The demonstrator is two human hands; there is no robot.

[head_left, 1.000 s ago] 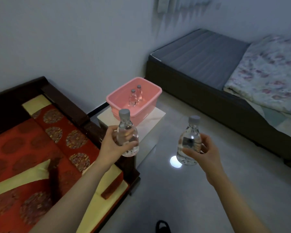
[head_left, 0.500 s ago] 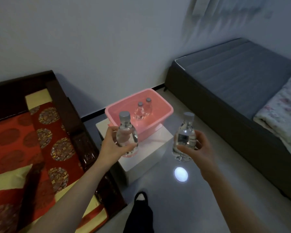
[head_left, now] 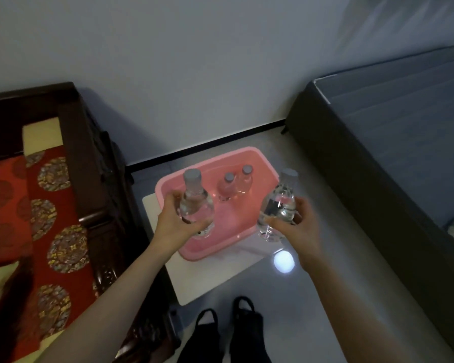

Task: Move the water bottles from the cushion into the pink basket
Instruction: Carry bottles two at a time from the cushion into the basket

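My left hand grips a clear water bottle with a grey cap, held upright over the left part of the pink basket. In my right hand is a second clear bottle with a dark label, tilted slightly and held at the basket's right rim. Two more small bottles stand upright inside the basket near its far side. The red patterned cushion lies to the left on the wooden seat; no bottles show on it.
The basket rests on a low white stand on the floor. A dark wooden seat frame borders it on the left. A grey bed runs along the right. My feet in dark slippers stand just before the stand.
I have stepped closer to the basket. Both hands have carried their bottles forward, from short of the basket to over it.
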